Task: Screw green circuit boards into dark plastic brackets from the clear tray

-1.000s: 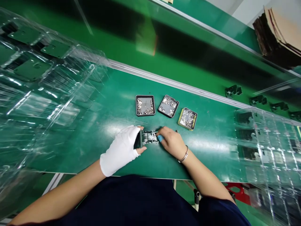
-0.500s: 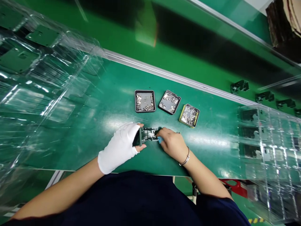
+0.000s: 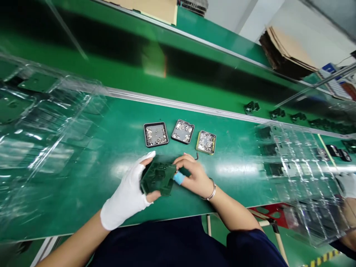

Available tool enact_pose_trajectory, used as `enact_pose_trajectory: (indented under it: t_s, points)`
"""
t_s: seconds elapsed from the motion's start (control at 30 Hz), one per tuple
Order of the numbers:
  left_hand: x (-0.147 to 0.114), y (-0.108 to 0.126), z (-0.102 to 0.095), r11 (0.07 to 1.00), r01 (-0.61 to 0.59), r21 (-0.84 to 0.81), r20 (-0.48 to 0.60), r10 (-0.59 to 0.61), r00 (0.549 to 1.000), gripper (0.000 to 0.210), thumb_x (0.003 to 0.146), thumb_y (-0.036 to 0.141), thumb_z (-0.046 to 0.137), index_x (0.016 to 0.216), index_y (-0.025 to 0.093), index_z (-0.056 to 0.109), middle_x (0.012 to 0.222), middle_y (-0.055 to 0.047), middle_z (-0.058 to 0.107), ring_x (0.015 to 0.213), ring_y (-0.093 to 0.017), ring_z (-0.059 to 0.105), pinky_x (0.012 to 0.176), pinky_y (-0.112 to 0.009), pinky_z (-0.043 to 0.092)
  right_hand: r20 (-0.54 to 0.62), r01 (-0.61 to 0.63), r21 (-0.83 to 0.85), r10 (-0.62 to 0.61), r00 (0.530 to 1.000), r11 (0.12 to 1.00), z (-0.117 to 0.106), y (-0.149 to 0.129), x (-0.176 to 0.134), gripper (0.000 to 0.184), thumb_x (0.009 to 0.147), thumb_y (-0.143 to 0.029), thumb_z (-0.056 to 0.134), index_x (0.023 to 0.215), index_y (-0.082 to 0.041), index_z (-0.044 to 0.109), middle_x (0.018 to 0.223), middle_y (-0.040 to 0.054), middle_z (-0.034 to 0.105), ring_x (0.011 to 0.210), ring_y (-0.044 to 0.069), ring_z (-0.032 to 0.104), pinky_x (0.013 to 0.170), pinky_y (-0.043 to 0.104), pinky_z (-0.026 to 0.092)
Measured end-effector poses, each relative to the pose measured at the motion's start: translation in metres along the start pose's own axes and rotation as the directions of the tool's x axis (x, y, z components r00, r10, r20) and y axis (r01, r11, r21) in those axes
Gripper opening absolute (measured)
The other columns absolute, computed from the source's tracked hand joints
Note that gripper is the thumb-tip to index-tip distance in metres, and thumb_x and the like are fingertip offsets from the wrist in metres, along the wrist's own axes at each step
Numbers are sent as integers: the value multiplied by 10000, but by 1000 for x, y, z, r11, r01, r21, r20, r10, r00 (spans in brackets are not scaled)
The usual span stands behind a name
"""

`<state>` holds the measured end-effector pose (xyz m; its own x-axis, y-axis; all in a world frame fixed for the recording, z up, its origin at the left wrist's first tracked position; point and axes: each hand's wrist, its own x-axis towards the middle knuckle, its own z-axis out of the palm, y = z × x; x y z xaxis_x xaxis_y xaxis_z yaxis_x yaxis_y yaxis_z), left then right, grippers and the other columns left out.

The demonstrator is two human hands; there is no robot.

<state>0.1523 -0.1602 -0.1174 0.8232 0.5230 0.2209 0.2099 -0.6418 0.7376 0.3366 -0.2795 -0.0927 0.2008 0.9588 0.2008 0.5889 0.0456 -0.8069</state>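
Observation:
My left hand (image 3: 126, 191), in a white glove with bare fingertips, grips a dark green molded part (image 3: 159, 177) by its left side, thumb below and fingers above. The part is tilted, a broad flat face with raised details turned upward; motion blurs it slightly. My right hand (image 3: 194, 176), bare with a blue wrap (image 3: 178, 177) on the thumb and a metal bracelet, pinches the part's right edge. Whether a small piece sits between those fingertips is hidden. Just beyond the right hand, a small dark bent piece (image 3: 197, 156) lies on the green table (image 3: 236, 185).
Three small trays, a left one (image 3: 156, 134), a middle one (image 3: 183, 131) and a yellow-edged one (image 3: 206, 142), hold small metal pieces. Clear plastic trays (image 3: 294, 167) flank both sides. Dark assemblies (image 3: 251, 107) line the back ledge. A co-worker's gloved hand (image 3: 347, 184) is far right.
The part has been turned, so its broad flat face shows instead of the metal-looking inner mechanism. Both hands stay on it. The camera view has shifted upward and to the right.

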Motion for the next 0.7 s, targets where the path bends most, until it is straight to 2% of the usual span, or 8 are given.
enact_pose_trajectory:
  t_s: [0.1,0.2,0.27,0.4,0.5,0.57,0.63,0.7]
  points:
    - [-1,-1,-7,1000,-26,10,53,26,998,754,782,493,604,1408,194,308,1402,-182,463,1266,-353,486,1034,-514,435,-18,134,-165,-139,990,977,-8,-9,-3,77,862,-301,534,893,-231,526,965,36,671,928,173,608,1100,498,261]
    - [-1,-4,-12,995,-80,62,149,70,986,822,762,531,623,1430,195,284,1404,-183,465,1259,-364,492,1020,-510,452,-36,147,-223,-159,987,964,-18,-10,-5,81,863,-312,534,896,-241,515,951,30,668,921,169,603,1100,485,269]
    - [1,-5,-13,986,-97,135,158,75,985,836,774,534,611,1444,182,257,1392,-186,479,1246,-360,507,991,-493,480,-22,145,-280,-157,987,949,-16,-8,-6,79,871,-307,537,896,-234,517,942,33,662,911,170,598,1088,476,292]
    - [10,1,-8,953,-152,262,107,127,986,723,799,469,596,1400,156,343,1367,-182,510,1221,-353,530,984,-484,481,190,306,-446,-246,951,841,2,-4,-10,78,871,-237,536,938,-205,556,1015,59,657,971,198,571,1128,501,211]
    - [16,6,-4,938,-190,288,162,148,976,576,805,447,595,1296,171,474,1248,-149,611,1117,-320,608,933,-453,516,318,390,-396,-274,907,831,-3,2,-7,161,868,-212,543,1025,-213,580,1112,51,644,1071,197,550,1141,497,186]
    - [17,7,-4,944,-185,274,210,129,969,533,821,455,578,1268,175,503,1195,-132,643,1071,-295,634,901,-422,537,213,265,-398,-192,958,878,-24,16,0,184,887,-201,516,1050,-227,597,1103,40,651,1062,187,560,1086,462,295]
    - [17,6,-6,952,-175,249,254,110,961,531,839,460,558,1284,176,495,1220,-130,630,1099,-284,623,916,-405,534,-12,-9,-476,3,1000,880,-54,37,10,209,897,-149,462,1005,-212,629,1020,53,667,982,189,580,944,384,421]
    - [16,5,-7,966,-159,205,286,97,953,526,855,448,544,1307,187,478,1270,-125,602,1142,-272,602,942,-390,523,-161,-251,-590,192,968,768,-78,61,20,251,857,-86,460,983,-186,652,973,73,662,932,209,575,843,345,442]
